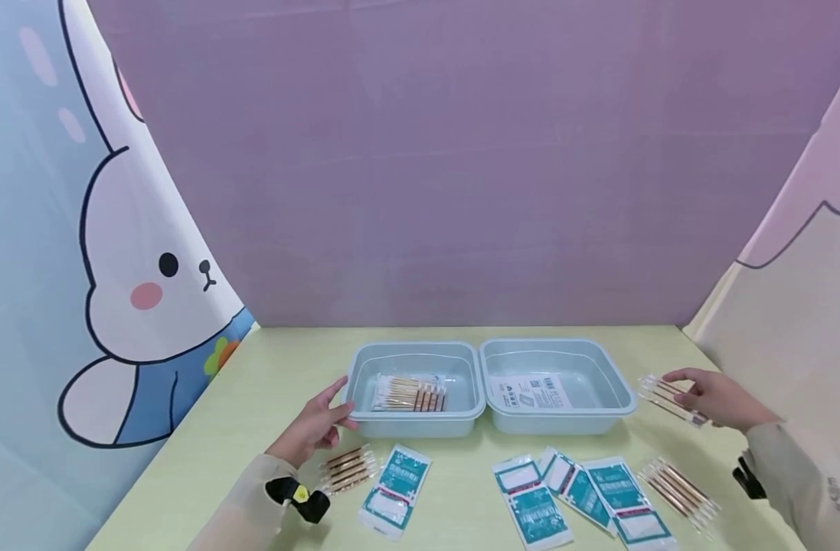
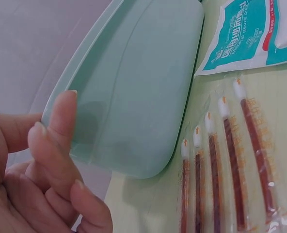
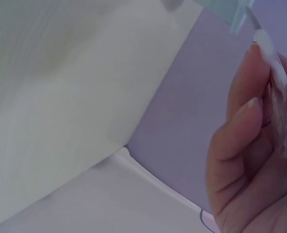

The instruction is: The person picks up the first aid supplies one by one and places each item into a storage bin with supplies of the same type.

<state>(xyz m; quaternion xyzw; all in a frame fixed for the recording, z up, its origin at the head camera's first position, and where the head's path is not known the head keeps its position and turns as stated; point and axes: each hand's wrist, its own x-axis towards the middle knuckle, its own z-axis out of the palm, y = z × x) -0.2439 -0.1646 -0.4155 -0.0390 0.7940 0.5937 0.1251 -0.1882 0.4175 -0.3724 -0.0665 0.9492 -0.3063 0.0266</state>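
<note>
My left hand (image 1: 315, 425) pinches the left rim of a light blue plastic bin (image 1: 420, 425), thumb and finger at its edge in the left wrist view. Packs of cotton swabs (image 1: 410, 394) lie inside that bin. At the right, my right hand (image 1: 723, 399) holds a clear pack of cotton swabs (image 1: 662, 395) over the table, beside a second blue bin (image 1: 564, 423). In the right wrist view, thumb and fingers pinch this pack (image 3: 279, 97), seen edge-on. Below my left hand lies another swab pack (image 2: 214, 170) with brown sticks and white tips.
A teal-and-white gauze packet (image 1: 396, 491) lies before the left bin. Three similar packets, one a gauze packet (image 1: 532, 501), lie before the right bin, with a swab pack (image 1: 680, 491) to their right. A white label (image 1: 530, 392) shows in the right bin. Purple cloth (image 1: 461, 168) stands behind.
</note>
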